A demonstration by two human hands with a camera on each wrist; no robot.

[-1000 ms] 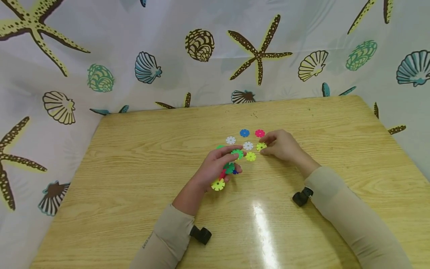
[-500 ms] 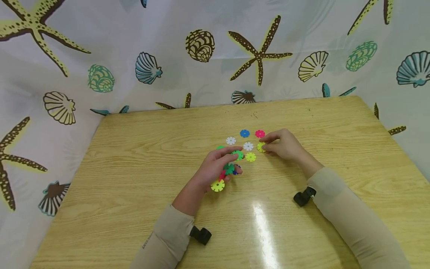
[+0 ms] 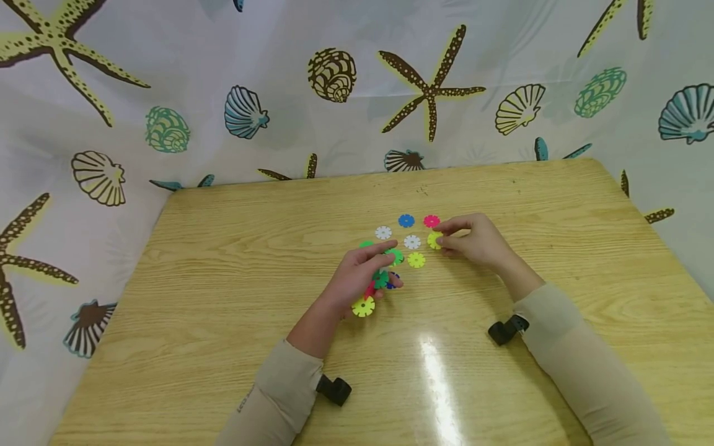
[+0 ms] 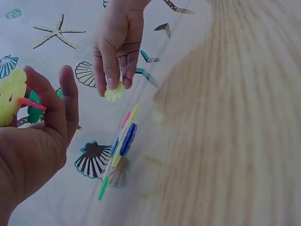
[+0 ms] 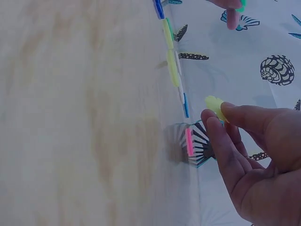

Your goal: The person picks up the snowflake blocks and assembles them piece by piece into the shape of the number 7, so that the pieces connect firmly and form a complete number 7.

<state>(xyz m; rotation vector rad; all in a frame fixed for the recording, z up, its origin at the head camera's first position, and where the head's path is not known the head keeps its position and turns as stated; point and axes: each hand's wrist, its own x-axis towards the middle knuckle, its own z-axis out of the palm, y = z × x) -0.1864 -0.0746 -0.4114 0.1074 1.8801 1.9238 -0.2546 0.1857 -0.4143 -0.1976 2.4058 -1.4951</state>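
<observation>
My left hand (image 3: 357,272) holds a joined cluster of notched plastic discs over the table. A green disc (image 3: 395,257) shows at the thumb, another green disc (image 3: 381,279) lower down, and a yellow disc (image 3: 363,306) at the bottom. A red disc (image 4: 33,104) slots into the cluster beside the yellow one. To the right, my right hand (image 3: 480,241) pinches a single yellow disc (image 5: 215,106) between thumb and fingertips, raised above the table. The left fingers and palm hide part of the cluster.
Loose discs lie flat on the wooden table (image 3: 251,248) between and beyond my hands: blue (image 3: 406,220), pink (image 3: 431,221), two white ones (image 3: 412,242), yellow (image 3: 416,260) and dark blue (image 3: 393,280). A shell-patterned cloth (image 3: 357,124) hangs behind the table.
The right thumb and fingers have closed on the yellow disc, and that hand has drawn slightly to the right with it. My left hand and its cluster have barely moved.
</observation>
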